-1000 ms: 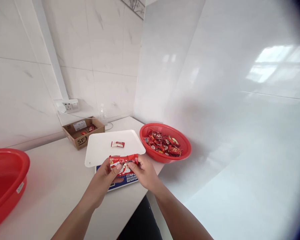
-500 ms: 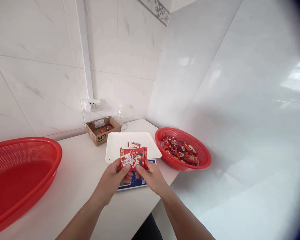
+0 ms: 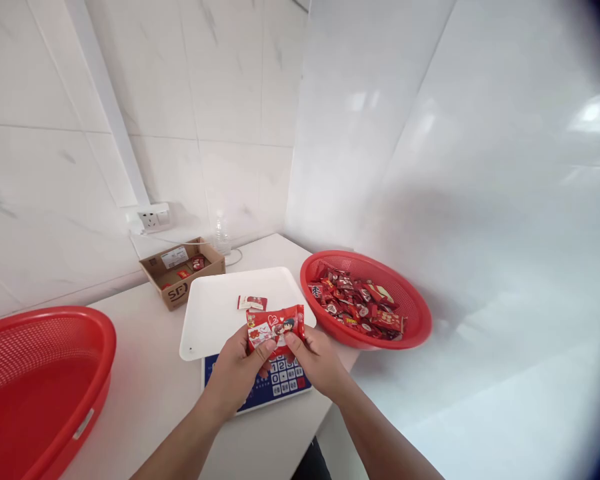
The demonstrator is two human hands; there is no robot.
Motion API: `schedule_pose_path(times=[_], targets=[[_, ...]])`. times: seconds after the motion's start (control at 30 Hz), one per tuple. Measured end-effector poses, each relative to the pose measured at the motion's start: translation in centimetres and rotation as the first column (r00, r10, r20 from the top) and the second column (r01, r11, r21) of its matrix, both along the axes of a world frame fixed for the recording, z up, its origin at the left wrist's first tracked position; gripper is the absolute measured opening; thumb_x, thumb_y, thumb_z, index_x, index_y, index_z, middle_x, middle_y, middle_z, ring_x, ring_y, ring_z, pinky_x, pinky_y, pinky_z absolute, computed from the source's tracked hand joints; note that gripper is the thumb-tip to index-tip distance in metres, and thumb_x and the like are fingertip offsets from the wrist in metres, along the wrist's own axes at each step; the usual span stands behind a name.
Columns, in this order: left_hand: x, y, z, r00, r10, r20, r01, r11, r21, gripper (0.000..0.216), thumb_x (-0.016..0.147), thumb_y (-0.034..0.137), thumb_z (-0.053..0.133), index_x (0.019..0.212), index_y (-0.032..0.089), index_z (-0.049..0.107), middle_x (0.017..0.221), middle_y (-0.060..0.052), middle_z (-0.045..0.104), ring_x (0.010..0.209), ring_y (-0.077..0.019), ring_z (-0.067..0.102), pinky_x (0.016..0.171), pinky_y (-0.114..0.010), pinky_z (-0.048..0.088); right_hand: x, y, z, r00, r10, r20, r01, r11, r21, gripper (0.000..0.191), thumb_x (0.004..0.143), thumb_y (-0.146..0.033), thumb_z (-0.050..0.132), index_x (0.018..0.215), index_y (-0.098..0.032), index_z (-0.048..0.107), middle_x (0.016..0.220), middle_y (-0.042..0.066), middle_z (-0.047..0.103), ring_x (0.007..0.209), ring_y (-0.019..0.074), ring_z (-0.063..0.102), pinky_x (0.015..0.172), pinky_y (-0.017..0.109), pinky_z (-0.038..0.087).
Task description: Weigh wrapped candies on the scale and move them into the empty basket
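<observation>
A red snack packet (image 3: 285, 323) with hearts and cartoon figures printed on it is held up between my two hands. My left hand (image 3: 243, 367) grips its left end, thumb on the front. Closed on the right end is my right hand (image 3: 315, 360), its thumb also pressed on the printed face. Below and behind the packet stands a digital scale, its blue keypad (image 3: 283, 383) partly covered by my hands. On the scale's white tray (image 3: 210, 307) lies one small red and white packet (image 3: 253, 303).
At the right, a red plastic basket (image 3: 420, 320) holds many red wrapped packets. A larger red basket (image 3: 100, 333) stands at the left. A cardboard box (image 3: 180, 293) with a few packets, a clear bottle (image 3: 222, 237) and a wall socket (image 3: 153, 219) are behind.
The view has turned and shifted, so the baskets and scale sit differently in the picture. Both hands still hold the packet, which now tilts slightly, and more of the keypad shows.
</observation>
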State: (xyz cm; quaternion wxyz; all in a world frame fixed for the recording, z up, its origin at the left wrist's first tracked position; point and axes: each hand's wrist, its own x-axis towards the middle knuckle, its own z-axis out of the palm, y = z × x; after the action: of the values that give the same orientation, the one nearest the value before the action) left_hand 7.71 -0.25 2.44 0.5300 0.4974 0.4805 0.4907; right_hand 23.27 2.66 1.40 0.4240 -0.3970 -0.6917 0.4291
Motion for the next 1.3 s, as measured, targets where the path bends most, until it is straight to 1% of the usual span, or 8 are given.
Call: schedule_pose_path(times=[0.27,0.43,0.5,0.67,0.8,1.07,1.17,1.3], targets=[[1.4,1.6,0.2,0.994,-0.103,0.026,0.105,0.991,-0.088,0.032,0.074,0.047,0.063,0.085,0.018,0.058,0.061,0.004,0.056,0.055,-0.0118,0.050,0.054,-0.024,0.045,1.7,1.5,-0.4,0.998,-0.034,-0.059,0.032,0.999,-0.035,0.039,0.083,-0.050,0.047,0.061,-0.018,0.046,0.057,-0.001,0.046,0.053,0.0106,0.040,0.050,0.024,0.035],[1.8,1.7,0.7,0.994,-0.097,0.049,0.099,0.993,-0.059,0.042,0.075,0.046,0.063,0.108,0.021,0.057,0.103,-0.005,0.066,0.086,-0.0197,0.059,0.063,-0.027,0.050,1.7,1.8,-0.7,0.995,-0.087,-0.053,0.088,0.996,0.029,0.038,0.083,-0.047,0.047,0.059,-0.018,0.044,0.056,-0.002,0.043,0.054,0.0106,0.038,0.051,0.025,0.034],[1.7,1.8,0.8,0.989,-0.107,0.106,0.113,0.992,-0.057,0.043,0.076,0.046,0.062,0.111,0.021,0.058,0.110,-0.006,0.066,0.094,-0.0220,0.060,0.067,-0.027,0.050,1.4,1.8,-0.9,0.992,-0.095,-0.078,0.096,0.995,0.012,0.038,0.083,-0.048,0.047,0.058,-0.019,0.044,0.054,-0.002,0.043,0.053,0.0105,0.039,0.049,0.024,0.034],[1.3,2.0,0.5,0.957,-0.044,0.288,0.055,0.998,-0.030,0.035,0.075,0.039,0.066,0.104,0.019,0.064,0.101,-0.005,0.071,0.088,-0.0219,0.064,0.073,-0.029,0.049,0.7,1.3,-0.5,0.992,0.028,-0.122,-0.043,0.992,-0.120,0.035,0.082,-0.050,0.049,0.071,-0.018,0.055,0.064,0.001,0.057,0.059,0.0137,0.051,0.055,0.026,0.042],[1.2,1.9,0.4,0.966,0.006,0.257,-0.012,1.000,0.021,0.029,0.074,0.034,0.068,0.100,0.021,0.066,0.096,-0.001,0.073,0.086,-0.0211,0.064,0.076,-0.029,0.048,0.6,1.1,0.0,0.977,0.117,-0.181,-0.145,0.979,-0.146,0.032,0.083,-0.048,0.050,0.090,-0.018,0.059,0.079,0.003,0.062,0.070,0.0161,0.056,0.064,0.028,0.046],[1.6,2.0,0.5,0.974,-0.044,0.223,0.046,0.999,-0.005,0.040,0.072,0.038,0.068,0.107,0.020,0.062,0.101,-0.005,0.071,0.092,-0.0240,0.063,0.080,-0.033,0.048,1.4,1.6,-0.5,0.993,-0.047,-0.110,0.048,0.999,0.010,0.023,0.083,-0.042,0.052,0.084,-0.019,0.058,0.075,0.002,0.060,0.072,0.0170,0.054,0.073,0.031,0.046],[1.6,2.0,0.3,0.960,-0.024,0.280,0.025,1.000,0.001,0.037,0.073,0.036,0.069,0.105,0.020,0.062,0.097,-0.003,0.071,0.089,-0.0222,0.064,0.080,-0.033,0.048,1.4,1.4,-0.7,0.991,-0.036,-0.126,0.037,0.999,0.000,0.023,0.083,-0.042,0.052,0.086,-0.019,0.058,0.077,0.003,0.061,0.073,0.0174,0.055,0.073,0.031,0.047],[1.3,2.1,0.1,0.955,0.005,0.295,-0.008,1.000,0.012,0.024,0.077,0.036,0.065,0.095,0.021,0.064,0.086,0.000,0.072,0.079,-0.0189,0.064,0.069,-0.029,0.049,0.9,1.1,-0.7,0.990,-0.024,-0.139,0.012,0.996,-0.090,0.027,0.082,-0.043,0.054,0.088,-0.018,0.059,0.081,0.003,0.062,0.076,0.0178,0.056,0.070,0.030,0.048]])
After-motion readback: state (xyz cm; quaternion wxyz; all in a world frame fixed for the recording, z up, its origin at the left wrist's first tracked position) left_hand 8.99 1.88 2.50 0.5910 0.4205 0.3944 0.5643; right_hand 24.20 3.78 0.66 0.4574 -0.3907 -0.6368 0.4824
